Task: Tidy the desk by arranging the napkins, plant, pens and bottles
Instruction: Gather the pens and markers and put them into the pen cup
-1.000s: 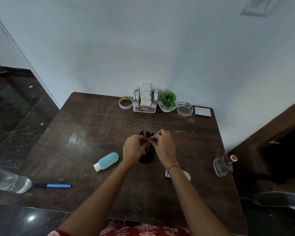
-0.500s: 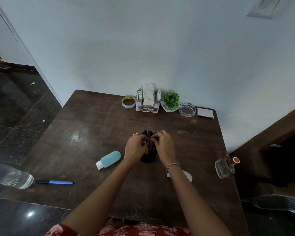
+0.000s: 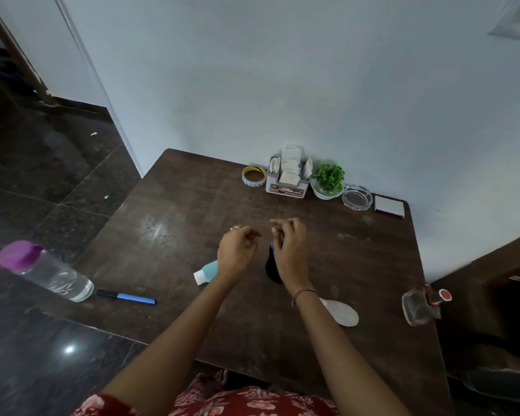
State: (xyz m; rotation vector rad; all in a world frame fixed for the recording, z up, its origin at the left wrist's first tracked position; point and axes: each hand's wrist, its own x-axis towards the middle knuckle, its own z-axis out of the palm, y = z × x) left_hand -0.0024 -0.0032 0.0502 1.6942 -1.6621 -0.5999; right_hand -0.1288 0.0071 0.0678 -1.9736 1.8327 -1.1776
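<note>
Near pen cup (image 3: 271, 270): left hand (image 3: 236, 250), right hand (image 3: 290, 253)

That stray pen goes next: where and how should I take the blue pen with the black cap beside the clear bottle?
Best pinch the blue pen with the black cap mid-barrel, from above, fingers across its length. It lies flat, and its cap end sits close to the clear plastic bottle with the purple lid, so the blue part is freer.

Pale blue wall (image 3: 282, 70), dark glossy floor (image 3: 42, 181), brown desk (image 3: 168, 223)

table (image 3: 177, 229) dark wood | wall edge: napkin holder (image 3: 287, 187), plant (image 3: 329, 178), ashtray (image 3: 357, 197) | nearer: blue pen (image 3: 126, 296), teal bottle (image 3: 206, 271)
</note>
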